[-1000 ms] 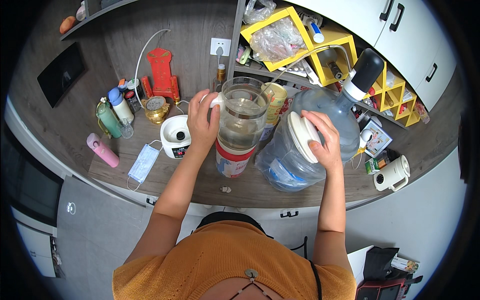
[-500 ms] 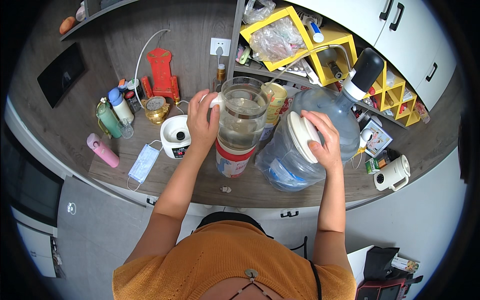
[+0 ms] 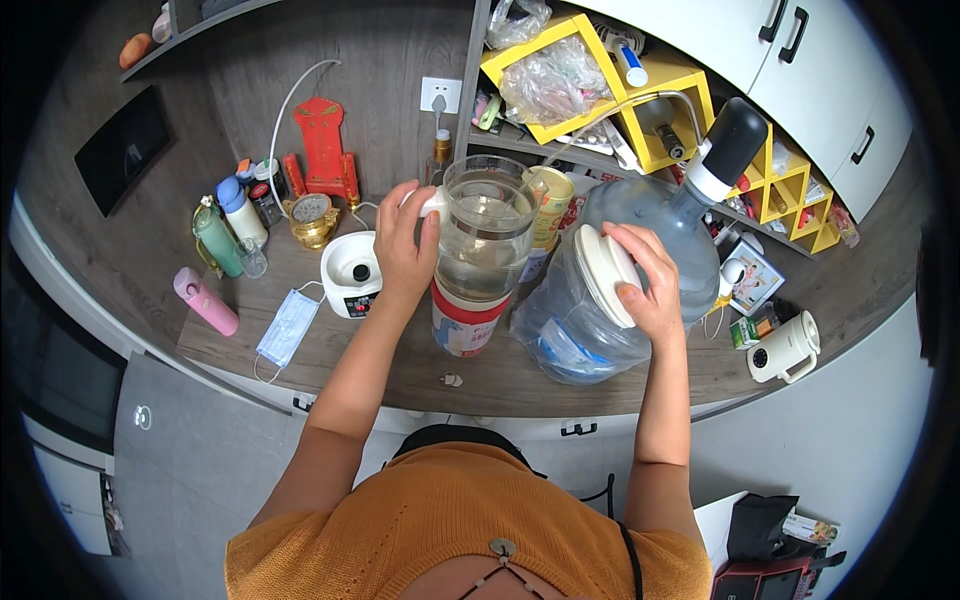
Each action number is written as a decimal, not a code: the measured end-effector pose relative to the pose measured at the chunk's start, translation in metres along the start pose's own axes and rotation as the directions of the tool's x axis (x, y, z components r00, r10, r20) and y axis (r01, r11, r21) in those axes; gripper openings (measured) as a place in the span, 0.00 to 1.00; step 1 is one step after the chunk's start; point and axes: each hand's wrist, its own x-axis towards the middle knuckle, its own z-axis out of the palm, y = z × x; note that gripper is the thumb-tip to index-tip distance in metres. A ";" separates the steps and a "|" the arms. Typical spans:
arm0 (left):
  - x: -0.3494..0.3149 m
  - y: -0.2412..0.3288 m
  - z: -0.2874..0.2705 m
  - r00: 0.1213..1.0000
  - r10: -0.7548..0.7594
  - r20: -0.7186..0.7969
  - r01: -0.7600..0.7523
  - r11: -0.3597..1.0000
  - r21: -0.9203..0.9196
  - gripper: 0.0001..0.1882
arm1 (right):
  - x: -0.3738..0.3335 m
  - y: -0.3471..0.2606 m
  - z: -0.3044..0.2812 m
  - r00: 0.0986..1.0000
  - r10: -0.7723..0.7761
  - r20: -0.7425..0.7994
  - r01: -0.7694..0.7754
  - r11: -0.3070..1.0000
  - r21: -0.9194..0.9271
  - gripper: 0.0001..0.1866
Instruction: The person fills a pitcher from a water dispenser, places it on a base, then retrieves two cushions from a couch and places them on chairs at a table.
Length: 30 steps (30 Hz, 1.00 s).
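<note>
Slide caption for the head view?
Glass jug at a pump spout, left hand on its handle, right hand holding white lid.

Wood-grain counter point(image 3: 408, 375); blue mask point(image 3: 287, 328) atop

Grey wood-grain wall panels point(image 3: 390, 50) rise along the back edge of the counter point(image 3: 415, 378), fitted with a white socket point(image 3: 441, 94). Near its back right corner, yellow cubbies point(image 3: 690, 82) sit below white cabinets point(image 3: 842, 70). Pale grey floor point(image 3: 220, 450) lies beyond the front left corner.
</note>
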 end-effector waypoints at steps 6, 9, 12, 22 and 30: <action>0.001 0.002 0.000 1.000 -0.004 0.004 0.004 1.000 0.002 0.13 | 0.000 0.000 0.000 1.000 0.000 0.002 0.000 1.000 0.000 0.33; 0.001 0.002 0.000 1.000 -0.003 0.002 0.003 1.000 0.006 0.13 | 0.000 0.001 0.000 1.000 -0.004 0.001 0.004 1.000 -0.005 0.33; 0.001 0.001 0.000 1.000 0.000 -0.004 0.000 1.000 0.006 0.13 | 0.000 0.001 0.000 1.000 -0.006 0.001 0.006 1.000 -0.006 0.33; 0.000 0.001 0.000 1.000 0.010 -0.014 -0.010 1.000 0.014 0.13 | -0.002 0.000 0.002 0.998 0.045 -0.046 -0.042 0.998 0.051 0.37; 0.000 0.002 0.000 1.000 0.000 -0.009 0.001 1.000 0.010 0.13 | -0.006 0.003 0.002 0.974 0.153 -0.168 -0.116 0.971 0.210 0.48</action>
